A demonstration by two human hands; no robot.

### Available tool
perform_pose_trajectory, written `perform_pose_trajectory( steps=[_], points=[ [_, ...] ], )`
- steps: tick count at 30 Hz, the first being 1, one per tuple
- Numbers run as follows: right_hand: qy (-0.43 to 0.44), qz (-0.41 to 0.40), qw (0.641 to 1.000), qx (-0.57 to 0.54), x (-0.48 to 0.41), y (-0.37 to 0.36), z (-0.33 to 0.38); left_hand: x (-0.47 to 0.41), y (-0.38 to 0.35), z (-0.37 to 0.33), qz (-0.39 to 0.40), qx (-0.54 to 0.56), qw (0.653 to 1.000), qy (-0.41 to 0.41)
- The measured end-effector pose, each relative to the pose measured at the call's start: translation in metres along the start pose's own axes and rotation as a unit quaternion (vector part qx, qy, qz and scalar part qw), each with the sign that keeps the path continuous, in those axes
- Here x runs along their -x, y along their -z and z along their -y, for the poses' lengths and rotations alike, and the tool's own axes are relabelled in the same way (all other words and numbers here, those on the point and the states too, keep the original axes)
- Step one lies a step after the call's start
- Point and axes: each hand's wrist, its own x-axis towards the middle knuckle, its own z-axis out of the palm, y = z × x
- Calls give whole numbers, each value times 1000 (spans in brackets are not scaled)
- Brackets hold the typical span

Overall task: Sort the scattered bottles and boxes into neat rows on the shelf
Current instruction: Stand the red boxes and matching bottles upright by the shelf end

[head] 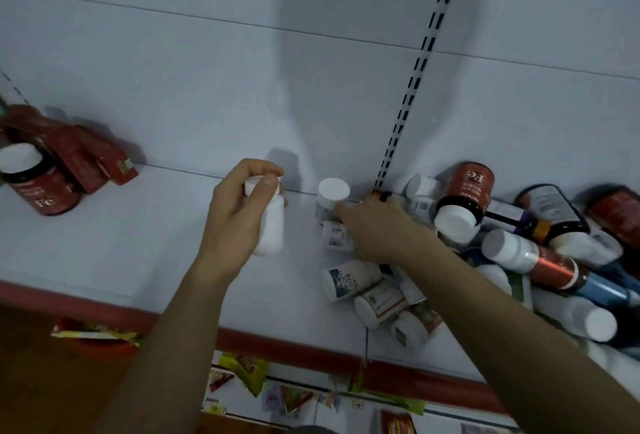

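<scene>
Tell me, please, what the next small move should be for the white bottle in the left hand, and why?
Probably stand it against the back wall beside the upright white-capped bottle: the left hand grips the plain white bottle over bare shelf there, starting a row.

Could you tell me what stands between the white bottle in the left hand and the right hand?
One upright white-capped bottle, close by the right hand; the rest is bare shelf, in the head view.
</scene>
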Motion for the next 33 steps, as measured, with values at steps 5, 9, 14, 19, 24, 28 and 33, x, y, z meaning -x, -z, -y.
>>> perform_pose_trajectory(
  steps=[5,9,14,19,24,28,33],
  points=[
    [-17,-40,997,-62,-4,2,-3,-6,-13,-4,-6,87,996,-33],
    [-49,-122,945,-301,17,19,-24,-6,-27,-14,18,198,979,-35],
    [-119,-342,687,-631,97,3,-43,6,-63,-34,51,261,963,-46],
    [-239,-503,550,-622,202,-50,-72,33,-144,-53,148,235,956,-94],
    [-376,-532,424,-629,321,-108,-141,88,-276,-57,207,175,955,-118],
    [-417,-557,313,-646,424,-154,-204,145,-386,-55,267,176,939,-125],
    [-468,-591,263,-602,532,-200,-268,205,-512,-66,288,164,936,-121]
  ],
)
